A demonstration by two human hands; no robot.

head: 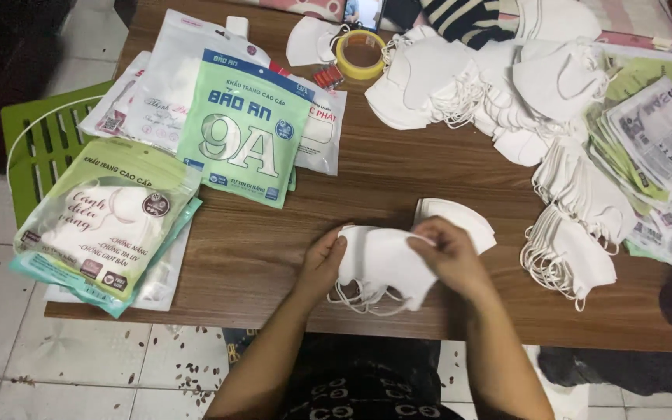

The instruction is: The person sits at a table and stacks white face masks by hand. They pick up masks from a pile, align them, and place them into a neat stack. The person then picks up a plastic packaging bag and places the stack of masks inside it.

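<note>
A small stack of white face masks is held just above the near edge of the wooden desk, its ear loops hanging down below it. The stack is gripped from both sides: the left hand is closed on its left edge, with the fingers curled behind it, and the right hand is closed on its upper right edge, with the thumb and fingertips pinched on the top mask.

Just behind the right hand, a few more folded white masks are laid flat on the desk. Further right, two bundles of masks with loops are set side by side, and beyond them a stack of flat printed packets is spread along the right edge.

At the far side of the desk a large loose heap of white masks is piled, and just to its left a roll of yellow tape is seen, with a small red object next to it.

On the left half of the desk, filled mask packets are laid overlapping: a green packet on top of white ones, and nearer the front a pale green packet overhanging the desk edge. A green plastic stool is partly seen beyond the left edge, on the tiled floor.
</note>
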